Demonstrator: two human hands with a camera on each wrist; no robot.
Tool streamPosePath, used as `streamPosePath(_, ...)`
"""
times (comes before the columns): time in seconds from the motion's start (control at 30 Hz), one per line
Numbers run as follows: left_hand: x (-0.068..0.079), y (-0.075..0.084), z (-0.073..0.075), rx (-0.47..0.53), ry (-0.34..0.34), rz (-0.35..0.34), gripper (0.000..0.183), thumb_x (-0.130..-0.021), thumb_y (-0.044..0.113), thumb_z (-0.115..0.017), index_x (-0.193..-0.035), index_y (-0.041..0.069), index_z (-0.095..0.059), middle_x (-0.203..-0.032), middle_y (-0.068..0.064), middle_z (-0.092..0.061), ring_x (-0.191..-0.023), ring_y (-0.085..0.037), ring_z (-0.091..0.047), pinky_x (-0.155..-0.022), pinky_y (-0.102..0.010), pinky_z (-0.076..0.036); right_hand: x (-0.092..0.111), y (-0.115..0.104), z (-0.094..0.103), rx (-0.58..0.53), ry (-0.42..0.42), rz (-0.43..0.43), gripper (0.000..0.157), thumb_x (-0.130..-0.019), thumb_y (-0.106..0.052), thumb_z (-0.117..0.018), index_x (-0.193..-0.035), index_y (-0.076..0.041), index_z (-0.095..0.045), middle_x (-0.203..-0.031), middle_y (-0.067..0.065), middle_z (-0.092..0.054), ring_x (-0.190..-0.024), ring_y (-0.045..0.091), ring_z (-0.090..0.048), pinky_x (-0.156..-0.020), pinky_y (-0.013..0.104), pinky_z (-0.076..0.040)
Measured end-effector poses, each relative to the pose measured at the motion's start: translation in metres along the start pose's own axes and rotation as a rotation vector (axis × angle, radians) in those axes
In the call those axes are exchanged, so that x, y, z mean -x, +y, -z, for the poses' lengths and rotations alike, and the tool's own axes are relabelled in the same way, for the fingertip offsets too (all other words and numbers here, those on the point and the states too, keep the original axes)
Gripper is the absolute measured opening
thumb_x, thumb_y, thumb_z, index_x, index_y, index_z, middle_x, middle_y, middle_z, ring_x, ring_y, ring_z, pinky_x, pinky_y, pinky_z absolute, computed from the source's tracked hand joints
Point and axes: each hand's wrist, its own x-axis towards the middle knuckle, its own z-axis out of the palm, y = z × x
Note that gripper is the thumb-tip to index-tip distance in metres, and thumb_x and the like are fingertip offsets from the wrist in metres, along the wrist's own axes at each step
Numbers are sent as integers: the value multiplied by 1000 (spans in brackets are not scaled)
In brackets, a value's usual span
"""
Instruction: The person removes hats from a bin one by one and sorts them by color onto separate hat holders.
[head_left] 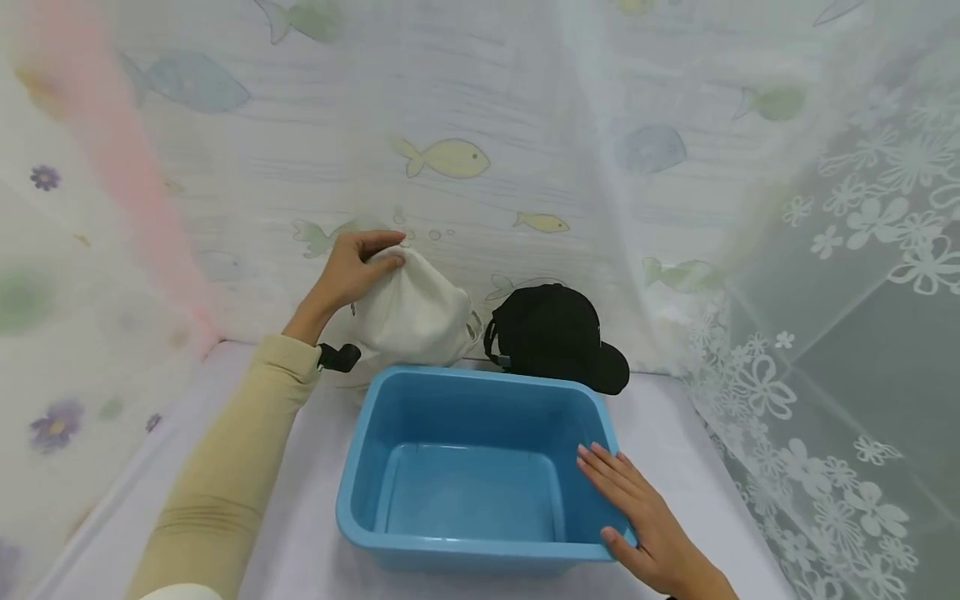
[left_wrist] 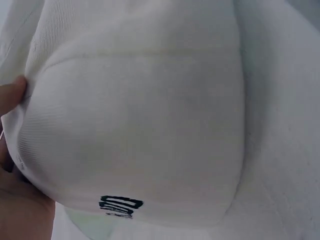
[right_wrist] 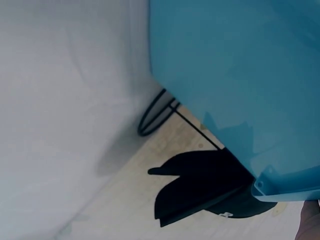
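Note:
My left hand [head_left: 351,271] pinches the upper edge of a white cap [head_left: 414,312] behind the basin, thumb in front and fingers behind. In the left wrist view the white cap [left_wrist: 145,125] fills most of the frame, with dark stitching near the bottom; the thumb presses its edge at the left. My right hand [head_left: 643,517] rests over the right rim of a blue plastic basin [head_left: 468,546], its fingers straight along the inner wall. Beside the white cap sits a black cap [head_left: 546,333], its brim toward the right.
The basin stands on a white-covered table [head_left: 300,533] and has nothing in it. A fish-print curtain [head_left: 525,108] hangs close behind the caps. Sheer floral fabric [head_left: 825,467] runs along the right. Low in the right wrist view, a black wire loop [right_wrist: 142,131] shows near the basin.

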Motion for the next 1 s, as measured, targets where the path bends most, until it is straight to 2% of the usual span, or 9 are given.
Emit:
streamPosePath(0.2, 14, -12, -2, -6, -60, 60, 45, -99, 21, -68, -140, 5, -61, -140, -17, -62, -116, -22, -65, -89, -20, -52, -1, -2, 0, -6, 8, 13, 57, -104, -31, -51, -150, 2, -46, -157, 15, -46, -152, 26, -31, -128, 28, -10)
streamPosePath(0.33, 21, -15, -1, -7, -86, 99, 52, -96, 25, -73, -144, 9, -59, -142, -15, -60, -120, -28, -62, -97, -36, -54, -2, -2, 0, 7, 10, 7, 57, -104, -33, -50, -150, 1, -47, -157, 14, -46, -152, 26, -32, -128, 28, -11)
streamPosePath(0.47, 26, -21, 1, -38, -112, 130, 62, -93, 30, -76, -148, 12, -54, -149, -13, -54, -129, -31, -55, -106, -51, -47, -3, -3, 0, 14, 14, 4, 57, -104, -33, -50, -150, 1, -47, -157, 13, -46, -152, 26, -33, -128, 28, -11)
streamPosePath(0.67, 31, -32, 2, -87, -111, 145, 67, -93, 34, -76, -152, 19, -49, -151, -11, -52, -124, -34, -56, -102, -55, -47, -4, -3, 0, 24, 18, 2, 57, -104, -35, -49, -150, -1, -48, -156, 13, -47, -151, 26, -33, -127, 28, -12)
streamPosePath(0.73, 33, -33, 2, -92, -107, 141, 70, -92, 36, -77, -154, 20, -47, -154, -10, -49, -128, -33, -54, -103, -56, -46, -5, -4, 1, 24, 14, -3, 58, -104, -35, -50, -151, -2, -47, -156, 13, -47, -152, 26, -33, -127, 28, -11)
streamPosePath(0.87, 37, -31, 3, -99, -93, 133, 76, -91, 38, -78, -156, 22, -43, -162, -6, -39, -142, -33, -43, -111, -58, -40, -5, -5, 5, 35, -31, -10, 59, -104, -37, -50, -153, -3, -45, -158, 11, -45, -153, 25, -30, -127, 26, -9)
streamPosePath(1.0, 44, -32, 8, -119, -75, 116, 76, -94, 35, -75, -158, 19, -39, -165, -5, -32, -153, -32, -27, -120, -59, -28, -8, -6, 15, 33, -142, -42, 62, -104, -37, -54, -157, -9, -40, -162, 7, -39, -155, 21, -24, -126, 22, -6)
